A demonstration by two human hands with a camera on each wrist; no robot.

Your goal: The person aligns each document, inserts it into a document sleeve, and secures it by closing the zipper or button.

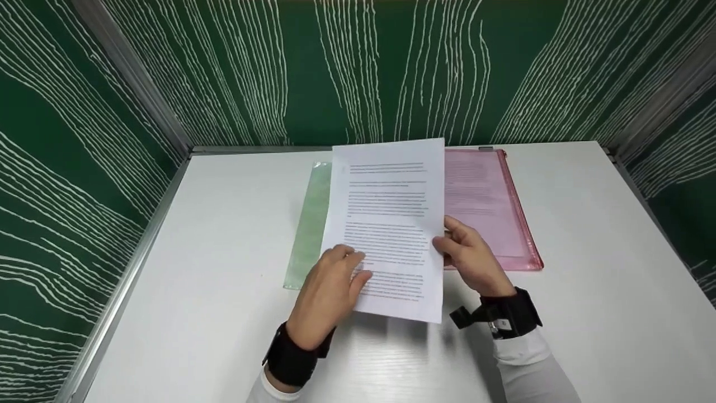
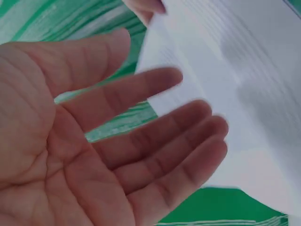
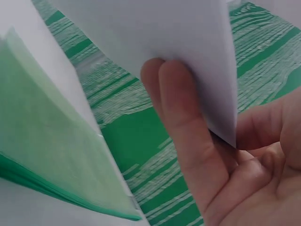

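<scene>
Printed white sheets [image 1: 386,224] are held up above the table in the head view. My right hand [image 1: 475,257] pinches their right edge, thumb in front; in the right wrist view its fingers [image 3: 181,108] lie behind the paper [image 3: 188,42]. My left hand [image 1: 330,296] is at the lower left of the sheets. In the left wrist view the left hand [image 2: 108,136] has its fingers extended and apart, with the paper [image 2: 211,84] beyond them. A green folder [image 1: 307,224] lies partly hidden behind the sheets.
A pink zip folder [image 1: 495,207] with printed paper inside lies to the right, partly covered by the sheets. The white table [image 1: 224,224] ends at green walls with white lines. The green folder [image 3: 56,127] also shows in the right wrist view.
</scene>
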